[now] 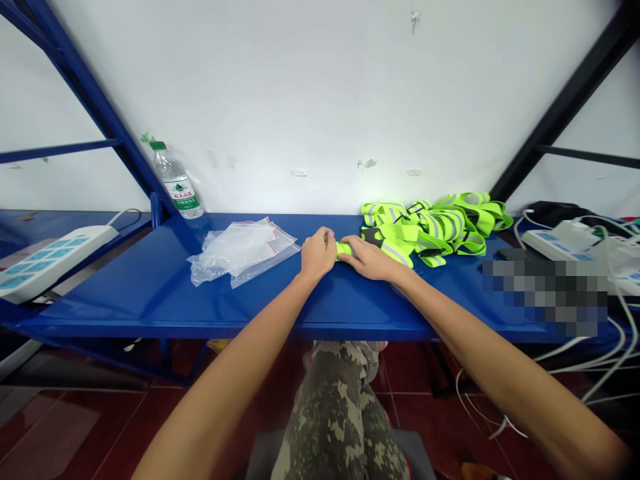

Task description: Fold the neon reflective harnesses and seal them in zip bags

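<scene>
Head view | left grip (318,255), right grip (369,259) closed on rolled hi-vis strap (343,250) | reflective vests (430,227) just beside

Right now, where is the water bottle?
In the head view, the plastic water bottle stands at the back left of the blue metal shelf, against the white wall, just left of the clear plastic bag.

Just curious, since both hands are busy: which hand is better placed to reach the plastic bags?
Left, I'd judge: the left hand is nearest the plastic bags, while the right hand lies farther off, on the hi-vis strip.
</scene>
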Demonstrator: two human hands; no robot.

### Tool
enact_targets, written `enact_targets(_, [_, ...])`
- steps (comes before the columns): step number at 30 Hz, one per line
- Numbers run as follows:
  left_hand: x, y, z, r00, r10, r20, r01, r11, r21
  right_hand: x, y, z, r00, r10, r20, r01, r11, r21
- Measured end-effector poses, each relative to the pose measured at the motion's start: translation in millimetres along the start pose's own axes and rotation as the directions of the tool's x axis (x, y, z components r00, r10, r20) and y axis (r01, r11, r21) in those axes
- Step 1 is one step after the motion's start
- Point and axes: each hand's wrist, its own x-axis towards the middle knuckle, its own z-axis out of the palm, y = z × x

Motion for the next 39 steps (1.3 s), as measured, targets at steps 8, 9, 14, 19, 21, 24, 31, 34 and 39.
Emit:
enact_targets(8, [-7,12,-4.1,0.986,0.133,0.102,-0.162,0.911,0.379,7,9,-5,1.000,-0.003,-0.010,0.004,0.992,0.127])
enact_targets(9, [-7,13,-3.1,0.988,0.117,0.100,-0.148,0.898,0.415,9,10,-6,1.000,-0.010,-0.027,0.014,0.990,0.144])
enact_targets(14, [-1,10,-0.5,0.998,0.048,0.049,-0.064,0.897,0.438,13,12,-13,0.998,-0.024,0.051,0.014,0.983,0.183])
enact_targets(19, [11,4,-3.5,0.999,-0.029,-0.035,0.039,0.942,0.334,17,11,-15,0.998,0.067,-0.009,-0.065,0.987,0.147])
enact_targets(21, [19,1,-4.8,0.994,-0.092,-0.063,0.105,0.960,0.261,21,11,-11,0.983,0.119,-0.142,-0.085,0.971,0.226])
enact_targets(24, [28,-2,-4.5,0.971,-0.222,-0.094,0.234,0.961,0.146,30,9,0,0.928,0.235,-0.290,-0.121,0.924,0.363])
enact_targets(31, [28,-10,-2.7,0.905,-0.398,-0.151,0.392,0.917,-0.073,47,-4,18,0.896,0.430,-0.110,-0.205,0.621,0.757])
enact_targets(34, [28,-12,-6.5,0.899,-0.417,-0.135,0.399,0.906,-0.140,50,-8,18,0.900,0.413,-0.137,-0.183,0.645,0.742])
enact_targets(39, [33,-13,-4.4,0.894,-0.443,-0.059,0.412,0.868,-0.277,52,-13,23,0.818,0.447,-0.361,-0.130,0.756,0.641])
